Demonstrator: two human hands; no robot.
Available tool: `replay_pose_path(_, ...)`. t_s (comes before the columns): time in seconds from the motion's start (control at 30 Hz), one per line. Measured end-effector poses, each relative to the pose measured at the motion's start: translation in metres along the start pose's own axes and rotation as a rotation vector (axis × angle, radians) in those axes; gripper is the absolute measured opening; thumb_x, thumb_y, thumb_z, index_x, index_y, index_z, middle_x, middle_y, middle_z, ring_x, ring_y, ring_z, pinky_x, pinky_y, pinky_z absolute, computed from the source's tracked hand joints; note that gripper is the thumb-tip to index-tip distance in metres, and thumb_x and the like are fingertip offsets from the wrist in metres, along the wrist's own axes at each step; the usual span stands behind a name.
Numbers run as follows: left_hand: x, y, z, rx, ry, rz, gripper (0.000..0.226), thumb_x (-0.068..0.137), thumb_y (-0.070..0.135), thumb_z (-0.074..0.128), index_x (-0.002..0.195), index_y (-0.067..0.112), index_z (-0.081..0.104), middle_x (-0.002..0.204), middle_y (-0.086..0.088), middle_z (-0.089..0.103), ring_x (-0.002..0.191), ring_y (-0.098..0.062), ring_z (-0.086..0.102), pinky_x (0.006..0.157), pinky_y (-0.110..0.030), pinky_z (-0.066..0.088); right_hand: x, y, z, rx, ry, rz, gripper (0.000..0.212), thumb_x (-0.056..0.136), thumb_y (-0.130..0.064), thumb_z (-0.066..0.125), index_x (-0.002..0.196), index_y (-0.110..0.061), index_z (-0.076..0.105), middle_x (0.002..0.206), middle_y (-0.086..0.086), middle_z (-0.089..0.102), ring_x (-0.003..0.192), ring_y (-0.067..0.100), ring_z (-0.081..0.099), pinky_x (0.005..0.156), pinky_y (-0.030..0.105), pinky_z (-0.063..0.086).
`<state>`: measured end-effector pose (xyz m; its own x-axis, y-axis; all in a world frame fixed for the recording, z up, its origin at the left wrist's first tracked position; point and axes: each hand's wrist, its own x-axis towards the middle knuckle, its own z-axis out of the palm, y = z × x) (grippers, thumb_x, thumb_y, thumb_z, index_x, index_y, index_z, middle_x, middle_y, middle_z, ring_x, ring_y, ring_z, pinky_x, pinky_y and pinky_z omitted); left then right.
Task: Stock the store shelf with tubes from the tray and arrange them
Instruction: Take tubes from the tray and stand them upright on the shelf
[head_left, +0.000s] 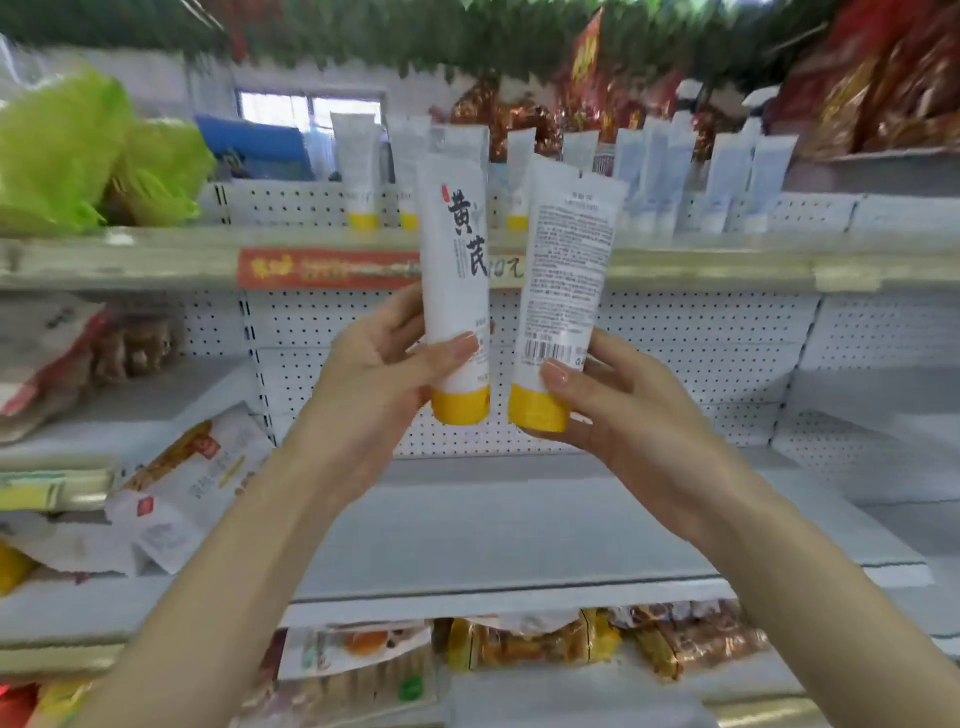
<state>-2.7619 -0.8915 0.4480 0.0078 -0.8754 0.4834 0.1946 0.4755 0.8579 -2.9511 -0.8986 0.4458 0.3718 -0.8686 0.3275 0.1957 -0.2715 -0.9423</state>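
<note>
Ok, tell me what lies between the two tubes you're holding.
Nothing. In the head view the left tube and the right tube stand apart; only the shelf edge and pegboard back panel show through the gap.

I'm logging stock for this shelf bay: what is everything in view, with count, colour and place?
front-label tube: one, white with yellow cap, in left hand
back-label tube: one, white with yellow cap, in right hand
shelved tubes: several, blurred, white and pale blue, upper shelf
green bags: about two, green, upper shelf left
red price strip: one, red, upper shelf edge
snack packets: several, white and orange, middle shelf left
left hand: one, grips front-label tube
right hand: one, grips back-label tube
</note>
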Motion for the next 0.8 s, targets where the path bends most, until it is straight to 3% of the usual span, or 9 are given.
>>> replay_pose_path(0.1,0.035,0.038,-0.011,0.085,0.058,0.124,0.051,0.066,0.014,0.076,0.114,0.021,0.061,0.112,0.003,0.071,0.105,-0.015,0.066,0.081,-0.027,0.056,0.026,-0.034,0.003,0.096,-0.021,0.008,0.034,0.073,-0.026,0.066,0.103,-0.011,0.068,0.101,0.009,0.074,0.090,0.023,0.071,0.074,0.031,0.059)
replay_pose_path(0.3,0.113,0.079,-0.046,0.294,0.193,0.184,0.051,0.076,0.010,0.071,0.125,0.012,0.057,0.118,0.000,0.066,0.106,-0.017,0.065,0.090,-0.035,0.053,0.099,-0.079,0.003,-0.010,0.032,0.016,0.028,0.088,-0.025,0.065,0.109,-0.007,0.064,0.104,0.012,0.073,0.095,0.025,0.071,0.085,0.034,0.058)
replay_pose_path(0.43,0.154,0.065,-0.064,0.461,0.243,0.127,0.059,0.076,0.009,0.076,0.130,0.012,0.053,0.120,-0.001,0.061,0.103,-0.018,0.063,0.092,-0.038,0.052,0.148,-0.079,0.001,-0.134,0.100,-0.001,0.019,0.089,-0.021,0.066,0.106,-0.012,0.064,0.102,0.005,0.073,0.092,0.021,0.072,0.083,0.029,0.057)
replay_pose_path(0.57,0.183,0.046,-0.069,0.635,0.307,0.126,0.062,0.077,0.012,0.077,0.131,0.012,0.048,0.111,0.004,0.054,0.087,-0.007,0.057,0.073,-0.021,0.047,0.195,-0.063,-0.005,-0.265,0.155,-0.006,0.032,0.086,-0.016,0.070,0.116,-0.009,0.059,0.110,0.006,0.068,0.098,0.020,0.067,0.075,0.024,0.057)
replay_pose_path(0.67,0.198,0.033,-0.077,0.715,0.365,0.138,0.064,0.075,0.013,0.079,0.129,0.011,0.045,0.108,0.004,0.051,0.093,-0.016,0.055,0.078,-0.029,0.047,0.228,-0.053,-0.012,-0.341,0.200,0.003,0.033,0.082,-0.011,0.073,0.112,-0.007,0.060,0.110,0.007,0.066,0.099,0.022,0.065,0.071,0.025,0.055)
replay_pose_path(0.8,0.210,0.020,-0.088,0.854,0.349,0.154,0.060,0.077,0.018,0.078,0.126,0.012,0.045,0.108,0.005,0.050,0.099,-0.016,0.052,0.083,-0.030,0.047,0.272,-0.043,-0.025,-0.427,0.234,0.013,0.030,0.081,-0.008,0.074,0.108,-0.009,0.060,0.111,0.009,0.065,0.100,0.024,0.064,0.069,0.027,0.055)
